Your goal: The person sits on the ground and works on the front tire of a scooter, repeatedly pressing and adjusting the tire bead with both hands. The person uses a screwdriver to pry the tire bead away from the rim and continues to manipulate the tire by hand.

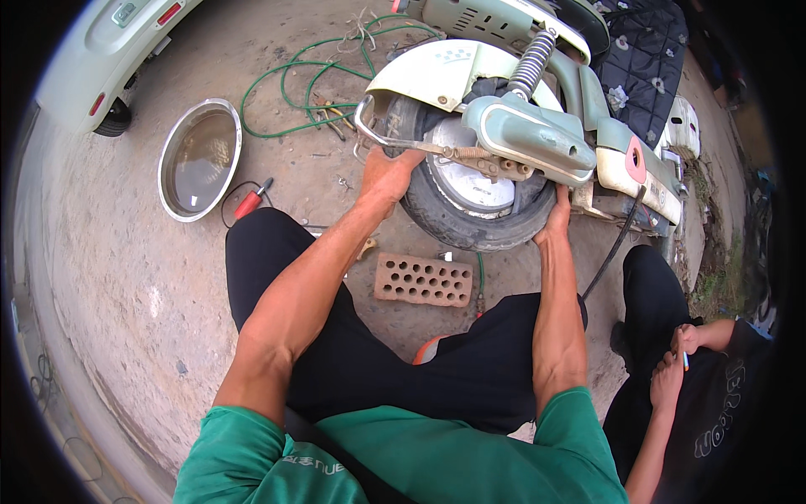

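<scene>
Even daylt, soft shadows; small glare spot on basin water (204,164), well left of the fingers (409,159); sharp-ish nr them, edges bent, corners blk.

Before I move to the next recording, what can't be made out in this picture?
Head view throughout:
Right hand: part of its grip, hidden behind the tyre.
Left hand: fingertips, seemingly behind the tyre too.
Basin: its bottom, hidden by murky water.
White vehicle: mostly cut off by the dark rim, upper left.
Items beside the green hose: too small to identify surely.
</scene>
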